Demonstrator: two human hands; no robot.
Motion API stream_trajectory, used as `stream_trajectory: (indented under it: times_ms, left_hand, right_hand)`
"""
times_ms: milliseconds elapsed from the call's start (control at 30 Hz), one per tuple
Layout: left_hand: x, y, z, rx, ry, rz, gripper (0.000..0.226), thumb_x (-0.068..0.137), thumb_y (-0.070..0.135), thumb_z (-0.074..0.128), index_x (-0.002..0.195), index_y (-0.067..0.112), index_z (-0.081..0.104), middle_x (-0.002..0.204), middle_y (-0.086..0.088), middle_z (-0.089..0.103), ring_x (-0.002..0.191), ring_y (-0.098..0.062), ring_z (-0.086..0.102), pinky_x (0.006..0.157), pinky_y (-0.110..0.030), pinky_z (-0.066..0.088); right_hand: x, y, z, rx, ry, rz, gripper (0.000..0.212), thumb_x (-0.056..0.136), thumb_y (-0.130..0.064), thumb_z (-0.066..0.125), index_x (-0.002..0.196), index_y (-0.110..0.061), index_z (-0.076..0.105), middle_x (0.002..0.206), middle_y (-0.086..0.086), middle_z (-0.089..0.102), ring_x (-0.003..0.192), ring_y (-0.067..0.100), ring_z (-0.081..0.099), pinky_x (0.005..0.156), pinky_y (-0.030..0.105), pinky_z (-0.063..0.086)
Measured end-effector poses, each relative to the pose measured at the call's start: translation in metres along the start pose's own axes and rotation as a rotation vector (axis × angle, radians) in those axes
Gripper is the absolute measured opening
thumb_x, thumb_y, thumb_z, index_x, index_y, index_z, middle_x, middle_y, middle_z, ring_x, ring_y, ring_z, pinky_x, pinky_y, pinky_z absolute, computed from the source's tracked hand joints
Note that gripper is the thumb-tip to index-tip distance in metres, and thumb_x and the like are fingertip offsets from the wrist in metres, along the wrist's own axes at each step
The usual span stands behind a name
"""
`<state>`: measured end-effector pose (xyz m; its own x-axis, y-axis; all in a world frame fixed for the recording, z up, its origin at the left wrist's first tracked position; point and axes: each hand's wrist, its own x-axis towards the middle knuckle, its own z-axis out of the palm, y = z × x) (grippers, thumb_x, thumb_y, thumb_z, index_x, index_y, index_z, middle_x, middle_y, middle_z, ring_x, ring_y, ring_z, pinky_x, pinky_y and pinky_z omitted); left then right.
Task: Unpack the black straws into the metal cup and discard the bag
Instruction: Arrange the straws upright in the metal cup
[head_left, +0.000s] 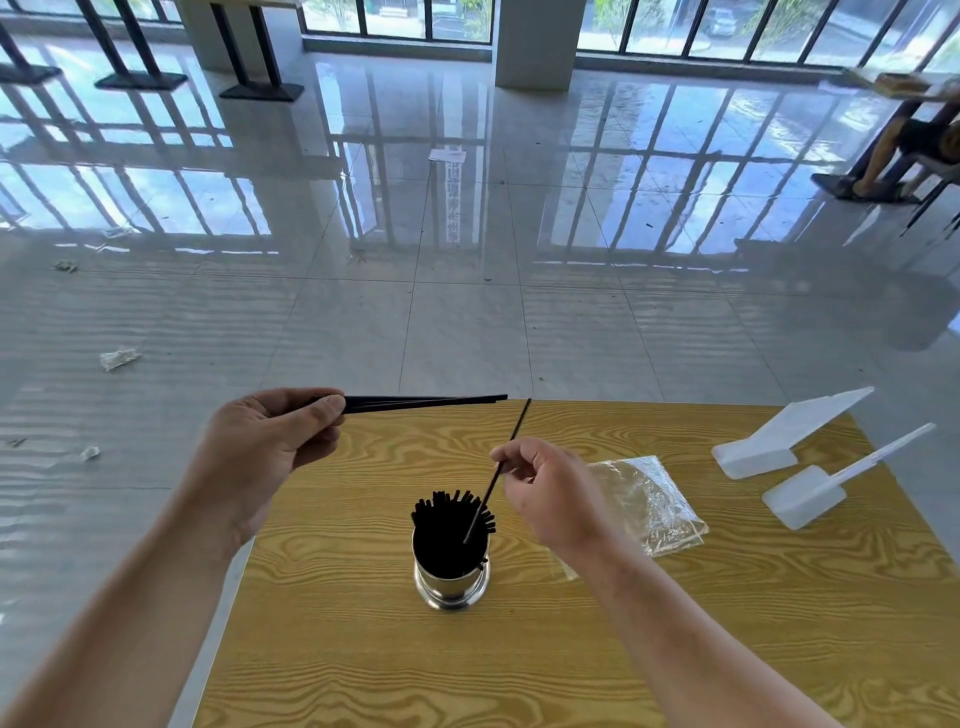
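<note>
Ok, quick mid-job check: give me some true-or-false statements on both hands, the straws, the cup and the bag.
1. The left hand holds a small bunch of black straws in its grip. True.
2. The right hand is empty. False: it pinches a single straw, whose lower end dips into the metal cup.
3. The metal cup lies on its side. False: it stands upright on the table.
4. The clear bag lies on the table, right of the cup. True.
</note>
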<state>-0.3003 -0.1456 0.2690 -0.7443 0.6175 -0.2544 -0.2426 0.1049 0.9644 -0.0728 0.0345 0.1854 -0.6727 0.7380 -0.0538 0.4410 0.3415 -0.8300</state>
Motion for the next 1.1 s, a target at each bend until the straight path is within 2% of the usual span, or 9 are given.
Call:
stream_trajectory:
  times_ms: [133, 233, 333, 500, 633, 833, 967, 1033, 1100]
  left_hand:
    - [0.002, -0.007, 0.001, -0.075, 0.004, -0.036, 0.017, 0.069, 0.024, 0.083, 0.083, 0.016, 0.086, 0.077, -0.004, 0.079, 0.065, -0.009, 0.073, 0.061, -0.019, 0.06]
    - [0.004, -0.013, 0.001, -0.164, 0.01, -0.103, 0.013, 0.07, 0.021, 0.082, 0.08, 0.014, 0.086, 0.076, -0.004, 0.078, 0.063, -0.008, 0.072, 0.059, -0.019, 0.06]
    - [0.006, -0.024, 0.001, -0.254, 0.009, -0.174, 0.009, 0.07, 0.017, 0.081, 0.077, 0.012, 0.085, 0.074, -0.005, 0.077, 0.06, -0.008, 0.072, 0.057, -0.02, 0.06]
    - [0.007, -0.054, 0.001, -0.4, -0.017, -0.3, 0.007, 0.074, 0.014, 0.08, 0.079, 0.012, 0.085, 0.077, -0.006, 0.078, 0.063, -0.009, 0.073, 0.057, -0.02, 0.061]
    - [0.005, -0.082, 0.002, -0.514, -0.03, -0.435, 0.006, 0.077, 0.012, 0.079, 0.08, 0.009, 0.084, 0.08, -0.007, 0.077, 0.065, -0.01, 0.074, 0.057, -0.021, 0.062]
    - [0.003, -0.111, 0.008, -0.511, -0.033, -0.531, 0.007, 0.077, 0.011, 0.08, 0.081, 0.007, 0.084, 0.083, -0.01, 0.077, 0.066, -0.012, 0.075, 0.058, -0.023, 0.063]
    - [0.002, -0.12, 0.018, -0.462, -0.09, -0.558, 0.017, 0.076, 0.01, 0.081, 0.092, 0.003, 0.082, 0.085, -0.013, 0.077, 0.066, -0.014, 0.075, 0.059, -0.024, 0.063]
    - [0.002, -0.122, 0.024, -0.446, -0.135, -0.571, 0.018, 0.077, 0.008, 0.08, 0.094, 0.002, 0.082, 0.087, -0.014, 0.077, 0.067, -0.015, 0.075, 0.059, -0.024, 0.063]
    - [0.001, -0.123, 0.03, -0.442, -0.176, -0.585, 0.019, 0.078, 0.007, 0.08, 0.096, 0.001, 0.081, 0.088, -0.015, 0.077, 0.068, -0.015, 0.075, 0.06, -0.025, 0.064]
  right_hand:
    - [-0.003, -0.004, 0.005, -0.14, 0.064, -0.089, 0.004, 0.099, -0.02, 0.073, 0.097, -0.023, 0.076, 0.073, -0.013, 0.068, 0.065, -0.001, 0.06, 0.058, 0.008, 0.044]
    - [-0.003, -0.003, 0.007, -0.091, 0.043, -0.139, 0.026, 0.106, -0.027, 0.062, 0.082, -0.022, 0.071, 0.056, -0.008, 0.059, 0.05, 0.004, 0.052, 0.046, 0.016, 0.037]
    - [-0.003, -0.003, 0.013, 0.001, -0.116, -0.105, 0.031, 0.106, -0.029, 0.059, 0.08, -0.019, 0.071, 0.065, 0.008, 0.069, 0.046, 0.004, 0.046, 0.045, 0.028, 0.038]
    - [-0.006, 0.01, 0.036, -0.1, -0.294, 0.056, 0.017, 0.103, -0.035, 0.062, 0.094, -0.027, 0.073, 0.077, 0.0, 0.074, 0.06, 0.012, 0.061, 0.061, 0.037, 0.057]
    - [-0.003, 0.019, 0.035, -0.102, -0.298, 0.123, 0.017, 0.1, -0.045, 0.066, 0.114, -0.036, 0.067, 0.076, -0.01, 0.067, 0.061, -0.001, 0.059, 0.057, 0.019, 0.052]
    - [0.003, 0.019, 0.018, 0.083, -0.275, 0.184, 0.028, 0.095, -0.043, 0.071, 0.122, -0.039, 0.065, 0.081, -0.008, 0.063, 0.063, -0.001, 0.055, 0.062, 0.025, 0.055]
    - [0.008, 0.004, 0.007, 0.675, -0.379, 0.279, 0.05, 0.086, -0.041, 0.081, 0.132, -0.031, 0.064, 0.089, 0.004, 0.069, 0.061, 0.011, 0.054, 0.053, 0.026, 0.043]
    - [0.012, -0.006, 0.002, 0.842, -0.349, 0.291, 0.042, 0.085, -0.047, 0.083, 0.121, -0.027, 0.075, 0.085, 0.006, 0.071, 0.059, 0.015, 0.054, 0.051, 0.027, 0.041]
    - [0.015, -0.014, -0.002, 0.752, -0.264, 0.238, 0.03, 0.093, -0.052, 0.073, 0.098, -0.024, 0.083, 0.077, 0.008, 0.071, 0.055, 0.016, 0.055, 0.048, 0.027, 0.042]
